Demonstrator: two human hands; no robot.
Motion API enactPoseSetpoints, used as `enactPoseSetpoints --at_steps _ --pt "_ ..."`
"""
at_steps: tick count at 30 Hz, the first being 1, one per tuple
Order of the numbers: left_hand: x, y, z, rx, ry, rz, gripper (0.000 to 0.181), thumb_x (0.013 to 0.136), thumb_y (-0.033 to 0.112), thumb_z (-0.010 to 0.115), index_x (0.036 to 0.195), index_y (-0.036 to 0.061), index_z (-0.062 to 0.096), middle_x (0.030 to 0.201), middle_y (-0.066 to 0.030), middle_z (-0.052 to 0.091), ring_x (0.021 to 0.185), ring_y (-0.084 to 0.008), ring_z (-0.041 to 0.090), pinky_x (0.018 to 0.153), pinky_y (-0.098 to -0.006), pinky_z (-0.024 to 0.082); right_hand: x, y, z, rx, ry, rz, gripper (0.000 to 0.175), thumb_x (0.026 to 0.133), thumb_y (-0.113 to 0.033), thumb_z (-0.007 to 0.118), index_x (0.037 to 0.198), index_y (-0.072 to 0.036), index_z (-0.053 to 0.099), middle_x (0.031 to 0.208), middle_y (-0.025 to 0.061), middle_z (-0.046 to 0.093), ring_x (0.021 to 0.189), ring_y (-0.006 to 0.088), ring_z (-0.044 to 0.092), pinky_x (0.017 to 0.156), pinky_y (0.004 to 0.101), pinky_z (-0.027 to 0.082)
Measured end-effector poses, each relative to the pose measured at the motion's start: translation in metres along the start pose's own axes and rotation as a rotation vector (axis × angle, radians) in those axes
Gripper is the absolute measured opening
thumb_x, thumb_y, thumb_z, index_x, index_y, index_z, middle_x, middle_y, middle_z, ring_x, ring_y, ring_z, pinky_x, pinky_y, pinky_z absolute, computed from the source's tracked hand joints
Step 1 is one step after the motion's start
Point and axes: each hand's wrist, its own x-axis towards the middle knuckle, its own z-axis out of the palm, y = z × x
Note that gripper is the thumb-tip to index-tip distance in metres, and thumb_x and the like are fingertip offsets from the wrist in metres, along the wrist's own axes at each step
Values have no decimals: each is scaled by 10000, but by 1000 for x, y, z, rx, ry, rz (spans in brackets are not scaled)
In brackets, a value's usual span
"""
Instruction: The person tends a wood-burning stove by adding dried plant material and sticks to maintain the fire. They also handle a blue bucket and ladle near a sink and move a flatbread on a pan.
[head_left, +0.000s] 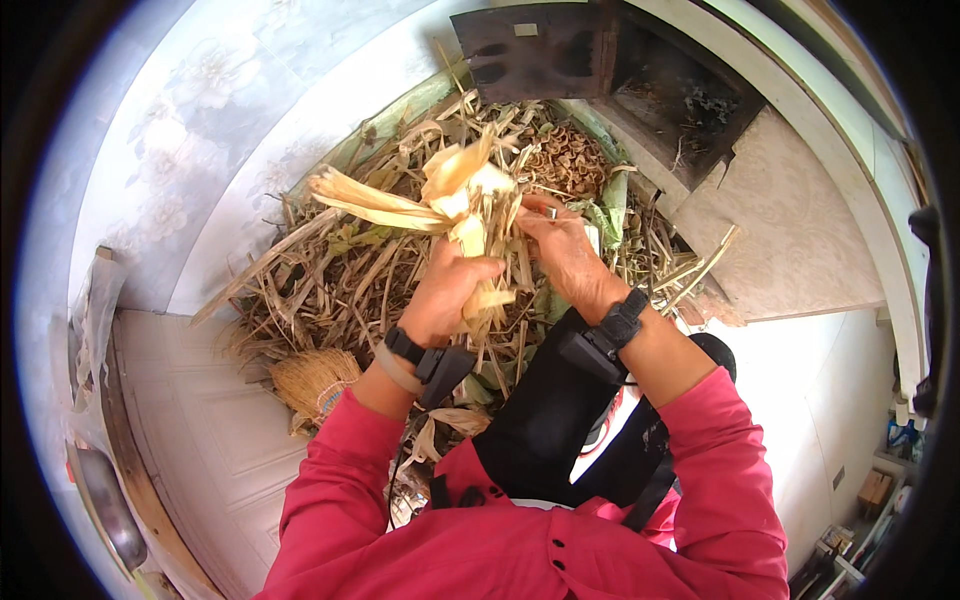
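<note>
My left hand (448, 289) is closed around a bundle of dry corn husks (469, 232), whose pale leaves fan out above the fist. Close against the bundle's right side is my right hand (555, 236), its fingers curled. Between its thumb and forefinger shows a small silvery-tipped object (551, 213), possibly a lighter; most of it is hidden. Beneath both hands spreads a heap of dry stalks and leaves (352, 277). Brown curled scraps (570, 157) lie at the heap's far right.
Beyond the heap, a dark metal stove door (529, 52) stands open beside a sooty firebox opening (675, 97). A straw hand broom (311, 382) lies at the heap's left edge. A patterned wall (187, 142) bounds the left, and a beige stove side (780, 225) the right.
</note>
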Motion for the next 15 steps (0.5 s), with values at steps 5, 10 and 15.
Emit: enactPoseSetpoints --at_steps 5,10,15 --pt "39 -20 10 640 21 317 260 876 -39 633 1134 -21 627 982 -85 684 878 -215 680 736 -348 559 -9 -9 8 -128 -289 -93 625 1050 -209 577 1548 2 263 1314 102 590 1184 194 555 1028 331 472" --pt "46 -40 33 642 -97 470 555 845 144 755 1288 -88 514 1197 -284 601 1136 -413 620 932 -434 519 2 -7 0 -298 13 -101 531 1018 -118 585 1450 55 328 1197 163 608 1045 197 596 884 330 534" --pt "13 -22 29 1084 -36 598 734 862 354 793 1417 -40 520 1500 -281 460 1378 -435 471 1180 -486 370 11 -11 -12 -29 179 -38 403 983 -55 585 1321 80 412 1086 147 618 910 203 614 796 345 557"
